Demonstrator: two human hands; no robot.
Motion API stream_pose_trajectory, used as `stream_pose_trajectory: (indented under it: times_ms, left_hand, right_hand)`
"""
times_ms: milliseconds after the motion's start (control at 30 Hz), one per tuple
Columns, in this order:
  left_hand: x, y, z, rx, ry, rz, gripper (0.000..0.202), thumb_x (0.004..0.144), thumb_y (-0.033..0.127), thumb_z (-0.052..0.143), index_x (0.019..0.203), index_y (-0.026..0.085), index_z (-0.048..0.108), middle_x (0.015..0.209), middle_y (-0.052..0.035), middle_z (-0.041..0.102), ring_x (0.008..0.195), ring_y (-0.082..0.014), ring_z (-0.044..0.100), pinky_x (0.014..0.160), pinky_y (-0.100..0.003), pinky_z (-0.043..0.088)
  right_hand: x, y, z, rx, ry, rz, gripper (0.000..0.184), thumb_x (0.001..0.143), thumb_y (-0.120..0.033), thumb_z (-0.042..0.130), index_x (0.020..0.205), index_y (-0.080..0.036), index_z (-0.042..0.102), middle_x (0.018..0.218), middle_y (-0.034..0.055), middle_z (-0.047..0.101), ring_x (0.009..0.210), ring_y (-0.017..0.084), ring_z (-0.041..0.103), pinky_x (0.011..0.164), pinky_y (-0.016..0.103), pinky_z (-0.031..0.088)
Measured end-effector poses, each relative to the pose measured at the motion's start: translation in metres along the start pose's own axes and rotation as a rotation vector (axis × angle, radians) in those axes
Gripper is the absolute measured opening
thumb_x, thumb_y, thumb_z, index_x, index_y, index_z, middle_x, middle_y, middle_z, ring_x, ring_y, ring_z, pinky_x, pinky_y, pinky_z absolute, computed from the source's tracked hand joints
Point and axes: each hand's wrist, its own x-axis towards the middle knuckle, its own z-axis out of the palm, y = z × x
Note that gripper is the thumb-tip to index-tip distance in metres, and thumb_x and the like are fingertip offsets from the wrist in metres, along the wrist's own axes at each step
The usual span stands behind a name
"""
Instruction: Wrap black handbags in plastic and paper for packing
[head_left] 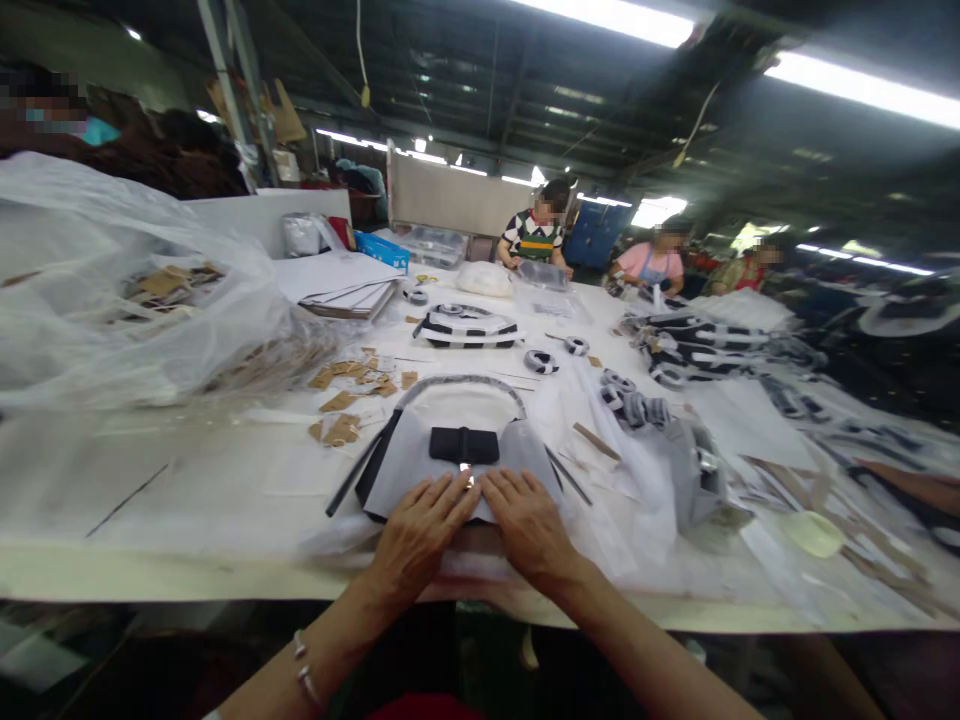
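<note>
My left hand [420, 530] and my right hand [529, 525] lie flat on a grey fabric bag panel [405, 470], fingertips nearly meeting at its lower edge. Just above them sits a black fabric flap [464, 445], with a small shiny metal clasp [466, 477] below it. A curved grey piped edge [459, 386] arcs around the panel's top. Black strips [373, 465] lie along its left side, and neither hand touches them. Neither hand holds anything that I can see.
A clear plastic bag of cardboard pieces [127, 300] bulges at the left. Cardboard scraps [341, 400] and striped black-and-white bag parts [469, 327] lie across the long white table [172, 500]. Several co-workers [536, 235] stand at its far end. Its near edge runs below my wrists.
</note>
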Motion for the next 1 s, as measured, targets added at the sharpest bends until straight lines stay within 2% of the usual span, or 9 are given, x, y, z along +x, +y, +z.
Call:
stream_pose_trajectory:
  times_ms: [100, 233, 433, 600, 800, 1000]
  left_hand:
    - [-0.001, 0.002, 0.001, -0.029, -0.011, -0.019, 0.052, 0.096, 0.008, 0.038, 0.146, 0.024, 0.045, 0.148, -0.0028, 0.051, 0.128, -0.0195, 0.054, 0.105, -0.036, 0.043]
    - [0.001, 0.002, 0.0, -0.047, -0.034, -0.035, 0.051, 0.097, 0.01, 0.04, 0.146, 0.024, 0.043, 0.149, -0.0041, 0.05, 0.126, -0.0199, 0.056, 0.103, -0.036, 0.044]
    - [0.005, 0.003, -0.002, -0.059, -0.103, -0.049, 0.047, 0.098, 0.015, 0.044, 0.144, 0.025, 0.045, 0.148, -0.0049, 0.051, 0.126, -0.019, 0.056, 0.102, -0.036, 0.045]
    - [0.005, 0.004, -0.003, -0.042, -0.084, -0.043, 0.043, 0.098, 0.015, 0.046, 0.14, 0.023, 0.049, 0.147, -0.0065, 0.052, 0.124, -0.0205, 0.057, 0.101, -0.037, 0.045]
    - [0.01, 0.002, -0.008, -0.046, -0.133, -0.023, 0.043, 0.097, 0.013, 0.045, 0.139, 0.02, 0.05, 0.147, -0.009, 0.052, 0.125, -0.0203, 0.056, 0.101, -0.036, 0.046]
    - [0.015, 0.004, -0.014, -0.022, -0.186, -0.039, 0.044, 0.097, 0.012, 0.043, 0.141, 0.019, 0.048, 0.148, -0.01, 0.051, 0.122, -0.021, 0.057, 0.098, -0.036, 0.046]
  right_hand:
    - [-0.004, 0.002, 0.008, -0.023, 0.058, -0.023, 0.05, 0.089, -0.004, 0.046, 0.136, -0.016, 0.054, 0.14, 0.01, 0.059, 0.128, 0.027, 0.052, 0.108, 0.048, 0.038]
    - [-0.002, 0.004, 0.004, -0.035, 0.099, -0.068, 0.044, 0.09, -0.007, 0.047, 0.133, -0.014, 0.057, 0.136, 0.0114, 0.062, 0.125, 0.028, 0.054, 0.107, 0.048, 0.039]
    - [-0.003, -0.009, -0.01, -0.169, 0.155, -0.096, 0.042, 0.091, -0.006, 0.045, 0.13, -0.009, 0.058, 0.132, 0.0157, 0.063, 0.128, 0.031, 0.051, 0.116, 0.056, 0.026]
    - [-0.014, -0.026, -0.003, -0.254, 0.155, -0.075, 0.049, 0.09, -0.007, 0.043, 0.139, -0.003, 0.048, 0.141, 0.0219, 0.054, 0.132, 0.036, 0.047, 0.111, 0.061, 0.032]
    - [-0.008, -0.024, 0.002, -0.292, 0.107, -0.041, 0.048, 0.09, -0.004, 0.043, 0.138, -0.007, 0.051, 0.134, 0.0213, 0.06, 0.122, 0.038, 0.054, 0.102, 0.065, 0.038]
    - [-0.002, -0.01, -0.004, -0.281, 0.041, -0.098, 0.046, 0.093, -0.007, 0.041, 0.138, -0.01, 0.051, 0.131, 0.0186, 0.061, 0.114, 0.033, 0.055, 0.095, 0.052, 0.043]
